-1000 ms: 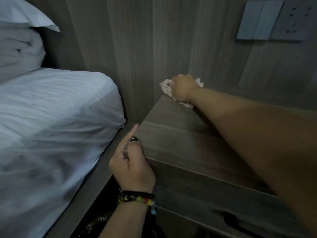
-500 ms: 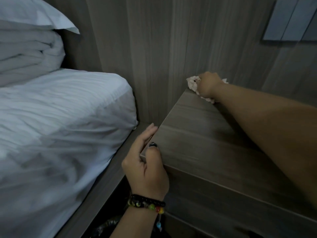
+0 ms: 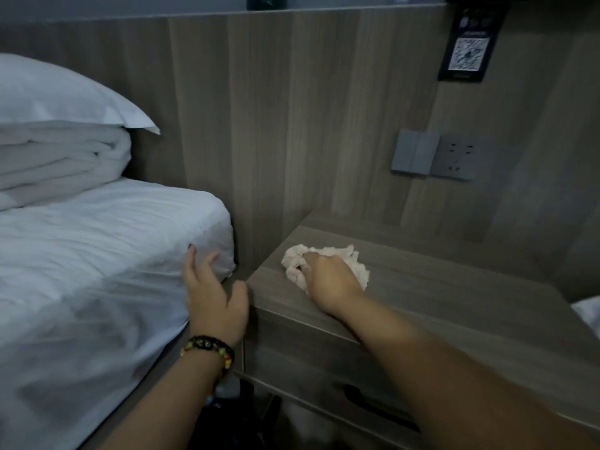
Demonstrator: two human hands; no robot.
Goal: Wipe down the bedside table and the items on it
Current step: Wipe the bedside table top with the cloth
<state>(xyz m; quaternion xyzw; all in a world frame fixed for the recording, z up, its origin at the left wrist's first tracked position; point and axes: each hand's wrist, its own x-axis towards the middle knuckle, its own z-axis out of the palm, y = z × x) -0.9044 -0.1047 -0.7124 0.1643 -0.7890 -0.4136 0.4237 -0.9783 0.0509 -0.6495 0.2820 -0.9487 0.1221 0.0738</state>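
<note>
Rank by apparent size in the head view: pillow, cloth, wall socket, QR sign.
1. pillow
2. cloth
3. QR sign and wall socket look much alike, so no ranking.

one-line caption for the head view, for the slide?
Right hand presses a crumpled cloth on the bedside table top; left hand open by its corner.

The scene is dimly, coolly lit; detail is softened by blur, and straight edges seem bowed toward the borders.
</note>
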